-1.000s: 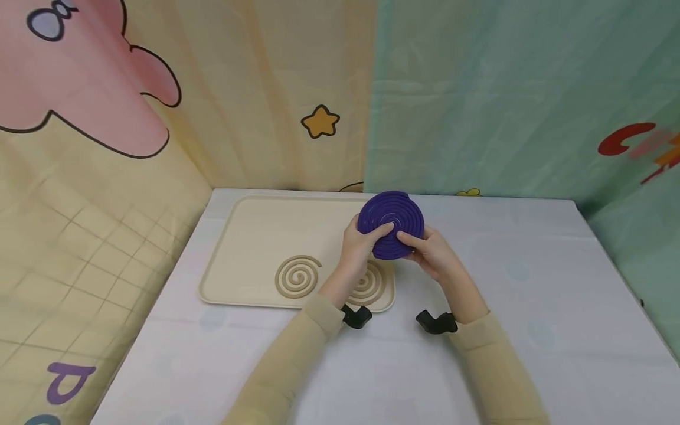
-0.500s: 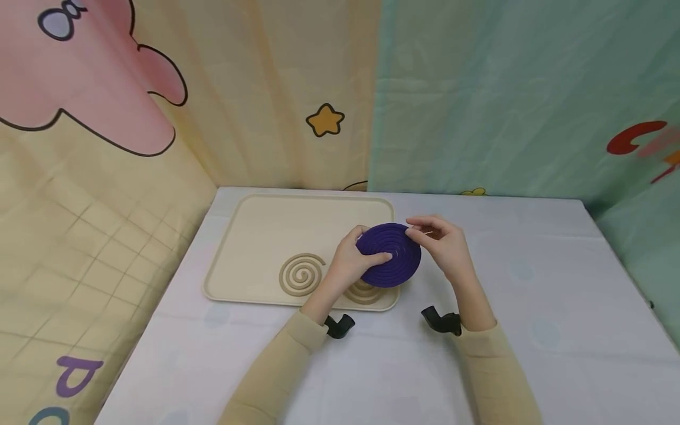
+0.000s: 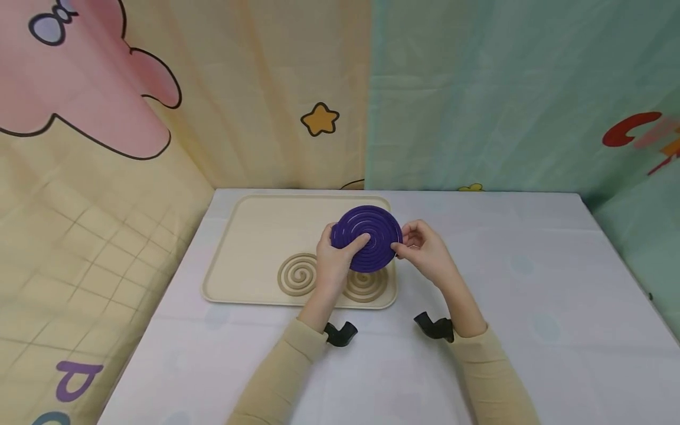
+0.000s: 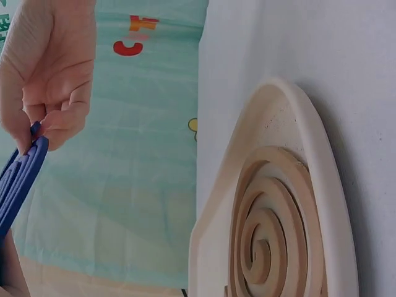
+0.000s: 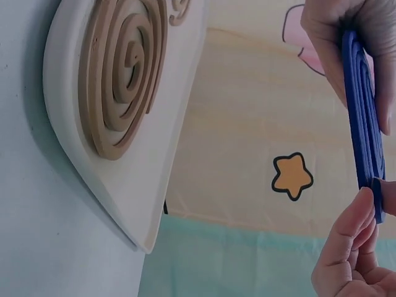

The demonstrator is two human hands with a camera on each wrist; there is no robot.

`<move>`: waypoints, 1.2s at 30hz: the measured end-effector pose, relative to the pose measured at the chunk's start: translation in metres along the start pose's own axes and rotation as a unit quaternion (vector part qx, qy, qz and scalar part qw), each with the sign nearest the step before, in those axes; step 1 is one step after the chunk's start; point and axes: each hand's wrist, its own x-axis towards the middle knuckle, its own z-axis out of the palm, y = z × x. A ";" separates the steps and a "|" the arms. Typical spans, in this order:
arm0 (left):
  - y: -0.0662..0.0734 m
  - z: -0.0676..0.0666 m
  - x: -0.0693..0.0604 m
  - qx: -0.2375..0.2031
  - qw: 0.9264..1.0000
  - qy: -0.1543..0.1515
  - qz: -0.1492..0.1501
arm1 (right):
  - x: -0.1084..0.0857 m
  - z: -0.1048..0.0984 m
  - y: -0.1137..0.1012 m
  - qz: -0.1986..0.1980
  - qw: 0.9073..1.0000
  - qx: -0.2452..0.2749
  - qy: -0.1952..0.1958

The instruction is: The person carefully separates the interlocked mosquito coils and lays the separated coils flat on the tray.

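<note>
A purple disc [image 3: 372,219] with spiral grooves is held up above the tray's right end, its face toward the head camera. My left hand [image 3: 333,262] grips its left side, thumb pressed on the face and fingers behind. At the disc's right edge, my right hand [image 3: 425,251] pinches the rim between thumb and fingertips. The right wrist view shows the disc [image 5: 360,117] edge-on, as a thin blue-looking slab between both hands. Below it, a tan spiral coil [image 3: 365,290] lies in the tray, partly hidden by the disc. Another tan spiral coil [image 3: 296,275] lies to its left.
The cream tray [image 3: 244,254] with a low raised rim sits on the white-covered table [image 3: 510,260], toward the back left. Printed curtains [image 3: 467,94] stand behind the table and at its sides. A black wrist mount [image 3: 435,326] sticks out at each cuff.
The disc, first held with both thumbs on its face, has come lower and to the left. My right hand has shifted from the face to the rim; the left keeps its grip.
</note>
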 end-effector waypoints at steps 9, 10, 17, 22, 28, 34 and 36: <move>-0.001 -0.006 -0.007 0.157 0.986 -0.047 0.026 | -0.002 0.001 -0.002 -0.015 0.997 -0.060 0.043; -0.001 -0.006 -0.007 0.173 0.983 -0.063 0.028 | -0.002 0.001 -0.003 -0.018 0.996 -0.070 0.049; 0.002 -0.007 -0.007 0.199 0.973 -0.119 0.015 | -0.004 -0.005 -0.007 -0.014 0.995 -0.092 0.040; 0.001 -0.010 -0.004 0.183 0.974 -0.129 0.010 | -0.003 -0.009 -0.005 0.012 0.999 -0.043 0.021; -0.005 -0.012 -0.004 0.071 0.991 -0.112 0.015 | 0.001 -0.003 0.000 0.020 0.995 0.095 0.021; -0.005 -0.015 -0.003 0.072 0.993 -0.093 0.021 | 0.002 -0.002 0.001 0.042 0.994 0.097 0.001; -0.003 -0.018 -0.002 0.106 0.988 -0.113 0.021 | 0.002 -0.004 0.000 0.041 0.998 0.054 -0.008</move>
